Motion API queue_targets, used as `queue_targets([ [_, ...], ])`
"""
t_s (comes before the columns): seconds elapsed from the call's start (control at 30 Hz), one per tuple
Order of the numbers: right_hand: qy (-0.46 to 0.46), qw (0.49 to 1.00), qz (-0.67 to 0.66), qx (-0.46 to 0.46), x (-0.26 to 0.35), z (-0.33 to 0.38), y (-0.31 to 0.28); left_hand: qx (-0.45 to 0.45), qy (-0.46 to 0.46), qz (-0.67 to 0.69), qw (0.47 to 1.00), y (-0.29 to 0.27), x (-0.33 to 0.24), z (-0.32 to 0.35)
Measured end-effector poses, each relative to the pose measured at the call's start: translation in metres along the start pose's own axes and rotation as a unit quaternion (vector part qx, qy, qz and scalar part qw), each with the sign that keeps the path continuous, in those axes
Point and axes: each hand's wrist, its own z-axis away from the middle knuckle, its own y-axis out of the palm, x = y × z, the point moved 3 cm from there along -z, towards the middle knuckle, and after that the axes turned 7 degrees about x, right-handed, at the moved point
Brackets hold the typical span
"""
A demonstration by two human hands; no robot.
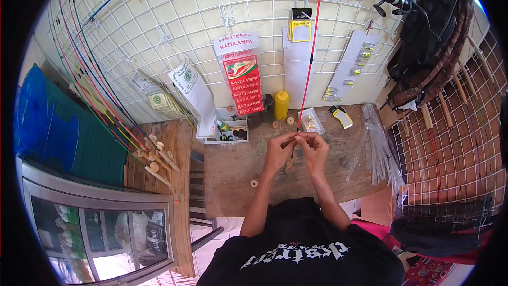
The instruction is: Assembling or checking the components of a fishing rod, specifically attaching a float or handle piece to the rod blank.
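Observation:
A thin red fishing rod (305, 90) with a dark band partway along rises from my hands toward the top of the head view. My left hand (281, 151) pinches around its lower end. Beside it, my right hand (314, 149) is closed on the same spot, the fingertips of both nearly meeting. Whatever small part lies between the fingertips is hidden. Below the hands a light wooden handle end (289, 166) shows, apparently in line with the rod. A small round wooden disc (254, 184) lies on the wooden table (230, 167) left of my forearms.
Behind the table stand a yellow bottle (281, 105), a white box of small bottles (226, 133) and a white tray (311, 122). Clear plastic tubes (377, 151) lie at the right. Rods with wooden handles (154, 154) rest on the left bench. Red packets (246, 86) hang on the wire grid.

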Motion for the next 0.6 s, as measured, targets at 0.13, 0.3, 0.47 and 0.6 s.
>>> queue_targets([
  [0.13, -0.002, 1.0, 0.003, 0.002, -0.0043, -0.0016, -0.0004, 0.001, 0.008, 0.025, 1.0, 0.0003, 0.0003, -0.0005],
  [0.3, -0.005, 0.999, -0.035, -0.001, -0.0057, -0.0034, 0.0009, 0.004, 0.005, 0.009, 1.0, 0.0016, -0.0062, -0.0001],
  [0.47, -0.011, 0.999, -0.036, -0.021, 0.0011, -0.0044, 0.005, -0.003, -0.001, -0.007, 1.0, 0.0015, -0.0039, 0.0007],
  [0.6, -0.005, 1.0, -0.022, -0.011, -0.0059, -0.009, 0.0019, -0.003, -0.012, -0.005, 1.0, 0.0031, -0.0037, 0.0],
])
